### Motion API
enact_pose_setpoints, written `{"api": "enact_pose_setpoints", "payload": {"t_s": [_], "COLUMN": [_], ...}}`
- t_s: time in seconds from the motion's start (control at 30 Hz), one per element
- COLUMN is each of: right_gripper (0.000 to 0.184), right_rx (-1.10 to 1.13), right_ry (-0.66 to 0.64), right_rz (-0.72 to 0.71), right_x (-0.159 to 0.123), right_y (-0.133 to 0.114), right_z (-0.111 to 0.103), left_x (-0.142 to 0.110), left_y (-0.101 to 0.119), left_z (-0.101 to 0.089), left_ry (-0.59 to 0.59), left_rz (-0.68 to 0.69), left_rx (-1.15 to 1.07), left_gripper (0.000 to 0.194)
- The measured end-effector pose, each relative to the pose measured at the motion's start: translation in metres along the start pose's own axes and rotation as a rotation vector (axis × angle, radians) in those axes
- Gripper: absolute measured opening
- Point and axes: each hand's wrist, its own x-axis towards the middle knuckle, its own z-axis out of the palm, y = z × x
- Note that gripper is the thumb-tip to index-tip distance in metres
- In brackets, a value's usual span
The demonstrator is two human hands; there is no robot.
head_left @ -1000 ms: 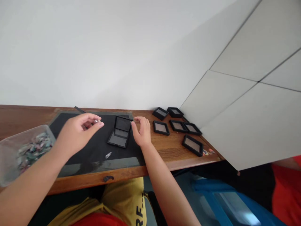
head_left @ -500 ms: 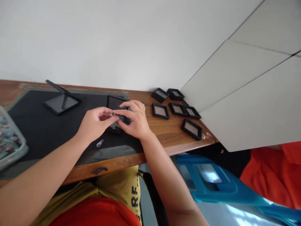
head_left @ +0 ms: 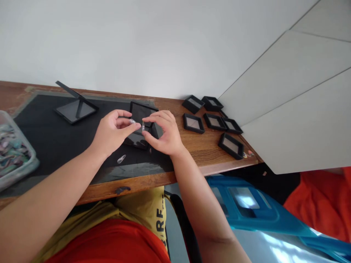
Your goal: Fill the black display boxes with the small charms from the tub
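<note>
My left hand (head_left: 113, 129) is closed in a pinch on small shiny clear pieces that look like false nails (head_left: 132, 121). Between the thumb and forefinger of my right hand (head_left: 164, 133) is one more clear false nail (head_left: 143, 126), held upright close to the left fingertips. Below both hands lies an open black case (head_left: 144, 110) with its lid raised, partly covered by them. A single clear false nail (head_left: 121, 159) rests on the black mat (head_left: 65, 146) near my left wrist.
Another open black case (head_left: 75, 110) stands on the mat at the back left. A plastic tub (head_left: 32, 153) of colourful small pieces is at the left edge. Several black framed boxes (head_left: 193, 123) sit on the wooden table at right. Beyond are a blue stool (head_left: 246, 204) and a person in red (head_left: 323, 204).
My hands came together over the case. The right hand took a false nail between thumb and forefinger, then drew slightly apart from the left. The view turned, bringing the second case into sight.
</note>
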Motion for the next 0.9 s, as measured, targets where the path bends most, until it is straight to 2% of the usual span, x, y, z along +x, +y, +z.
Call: {"api": "enact_pose_setpoints", "payload": {"t_s": [0.2,0.53,0.9], "right_gripper": [0.024,0.023,0.027], "right_rx": [0.008,0.053,0.008], "right_ry": [-0.066,-0.143,-0.369], "right_rz": [0.03,0.014,0.276], "right_x": [0.0,-0.002,-0.003], "right_y": [0.001,0.006,0.003], "right_z": [0.0,0.006,0.009], "left_x": [0.005,0.015,0.016], "left_y": [-0.001,-0.008,-0.007], "left_z": [-0.006,-0.018,-0.022], "left_ry": [0.053,0.034,-0.02], "left_rz": [0.081,0.168,0.132], "left_rx": [0.101,0.283,0.38], "left_gripper": [0.04,0.03,0.033]}}
